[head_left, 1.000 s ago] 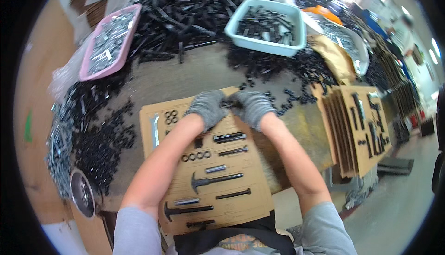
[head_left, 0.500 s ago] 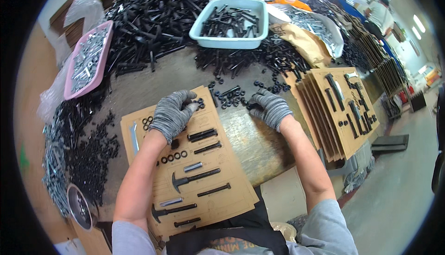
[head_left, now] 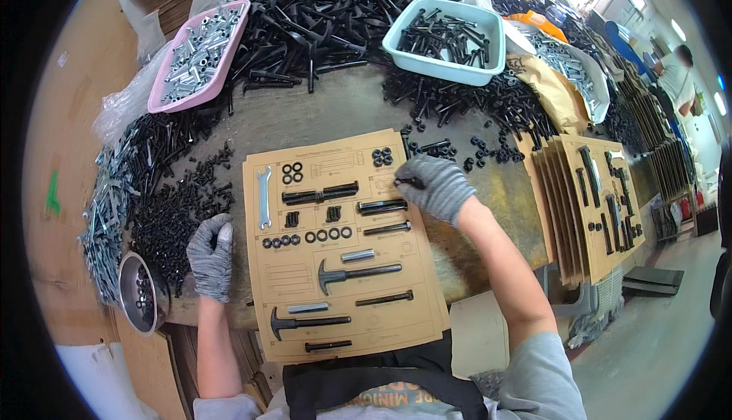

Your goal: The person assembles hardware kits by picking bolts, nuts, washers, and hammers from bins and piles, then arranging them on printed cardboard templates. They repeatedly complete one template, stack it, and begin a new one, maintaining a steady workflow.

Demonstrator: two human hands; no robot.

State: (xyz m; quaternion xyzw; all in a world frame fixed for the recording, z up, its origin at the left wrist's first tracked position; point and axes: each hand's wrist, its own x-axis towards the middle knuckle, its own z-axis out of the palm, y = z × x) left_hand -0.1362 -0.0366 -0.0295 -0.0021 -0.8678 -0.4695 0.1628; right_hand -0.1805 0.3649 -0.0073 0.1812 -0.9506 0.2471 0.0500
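Observation:
My right hand (head_left: 436, 186), in a grey knit glove, is closed over the upper right edge of a brown cardboard sheet (head_left: 297, 337), with small black nuts (head_left: 412, 182) at its fingertips. My left hand (head_left: 210, 258), gloved alike, has its fingers curled together beside a pile of small black screws (head_left: 171, 225); anything inside them is hidden. Laid on the sheet are a silver wrench (head_left: 264, 197), black nuts (head_left: 382, 157), washers (head_left: 333, 234), bolts (head_left: 387, 228), short screws (head_left: 292, 219), two silver sleeves (head_left: 357, 255) and two black T-shaped hammer-like pieces (head_left: 358, 271).
Loose nuts (head_left: 488, 151) lie right of the sheet. Behind are a pink tray (head_left: 156, 99) of silver sleeves, a blue tray (head_left: 438, 71) of black bolts and heaped black parts (head_left: 305, 16). A metal bowl (head_left: 130, 298) stands left; loaded cardboard sheets (head_left: 576, 214) lean right.
My left hand has moved off the sheet, left and nearer to me, to the small screws. My right hand has come from the loose nuts to the sheet's edge. The view has shifted.

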